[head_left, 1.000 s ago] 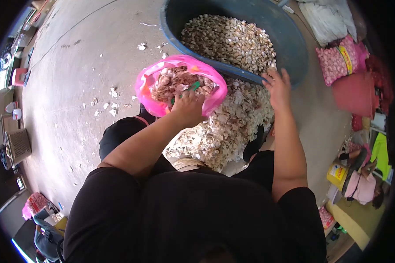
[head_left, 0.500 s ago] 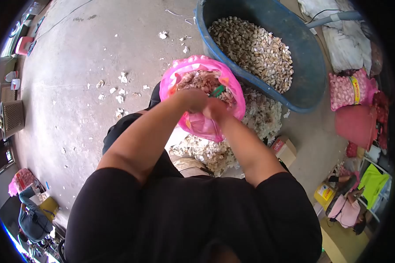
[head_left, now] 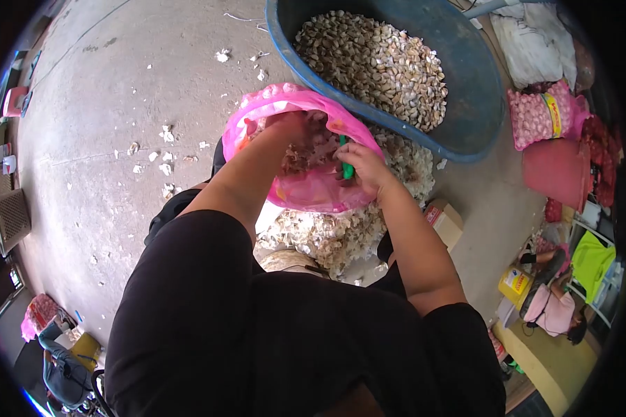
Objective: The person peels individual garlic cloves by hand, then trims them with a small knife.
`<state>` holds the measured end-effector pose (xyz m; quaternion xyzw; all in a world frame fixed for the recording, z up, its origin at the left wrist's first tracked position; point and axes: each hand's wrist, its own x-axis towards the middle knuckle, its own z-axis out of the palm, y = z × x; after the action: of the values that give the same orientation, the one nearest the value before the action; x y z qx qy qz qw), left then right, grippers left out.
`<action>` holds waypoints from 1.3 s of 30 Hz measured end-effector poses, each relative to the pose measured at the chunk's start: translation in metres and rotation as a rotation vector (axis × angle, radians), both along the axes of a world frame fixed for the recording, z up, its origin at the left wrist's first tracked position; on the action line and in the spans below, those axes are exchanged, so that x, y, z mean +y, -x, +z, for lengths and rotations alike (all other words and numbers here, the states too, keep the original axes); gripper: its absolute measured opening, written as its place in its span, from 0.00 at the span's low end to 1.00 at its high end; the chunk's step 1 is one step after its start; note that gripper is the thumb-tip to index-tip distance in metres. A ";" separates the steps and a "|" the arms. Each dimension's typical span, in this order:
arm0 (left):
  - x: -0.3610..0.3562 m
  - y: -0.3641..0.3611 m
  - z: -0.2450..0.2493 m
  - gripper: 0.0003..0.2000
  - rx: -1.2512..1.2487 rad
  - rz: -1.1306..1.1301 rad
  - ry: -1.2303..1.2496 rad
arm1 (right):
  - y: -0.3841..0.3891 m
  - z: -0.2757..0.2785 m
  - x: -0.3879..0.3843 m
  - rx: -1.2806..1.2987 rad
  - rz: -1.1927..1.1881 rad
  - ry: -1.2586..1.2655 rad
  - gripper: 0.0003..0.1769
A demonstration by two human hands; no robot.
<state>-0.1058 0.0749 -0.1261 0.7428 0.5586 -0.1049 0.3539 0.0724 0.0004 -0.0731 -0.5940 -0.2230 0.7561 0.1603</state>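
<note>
A pink bag is seen open in the near middle of the scene, with papery brownish contents held inside it. The left hand is sunk into the left part of the bag; it is blurred and partly hidden, so whether anything is gripped cannot be told. By the right hand, a green tool is gripped in curled fingers at the right side of the bag's opening. A heap of pale peels is spread beside the bag, on its near and right sides. On the far right of the bag, a blue tub is partly filled with loose cloves. Farther right, a net sack of bulbs is placed beside a red tub, and a person in a pink top is seen at the right edge.
</note>
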 end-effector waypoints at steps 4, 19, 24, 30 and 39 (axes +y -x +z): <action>-0.015 -0.005 -0.019 0.28 0.120 0.171 -0.139 | -0.003 0.034 -0.005 -0.144 0.333 -0.163 0.19; -0.029 0.062 0.039 0.33 0.069 0.338 0.343 | -0.034 0.108 -0.081 0.057 -0.029 -0.184 0.11; -0.057 0.069 0.063 0.15 -0.489 0.793 0.524 | -0.040 0.124 -0.099 0.068 -0.075 -0.218 0.11; -0.065 0.072 0.094 0.10 -0.668 0.946 0.598 | -0.045 0.118 -0.115 0.107 -0.073 -0.335 0.07; -0.085 0.012 0.174 0.23 -1.107 0.898 0.729 | -0.053 0.131 -0.116 0.043 -0.084 -0.597 0.16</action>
<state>-0.1179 -0.0103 0.0477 0.2287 0.4780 0.2555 0.8087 0.1253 -0.1160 0.0575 -0.5132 -0.4070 0.6623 0.3638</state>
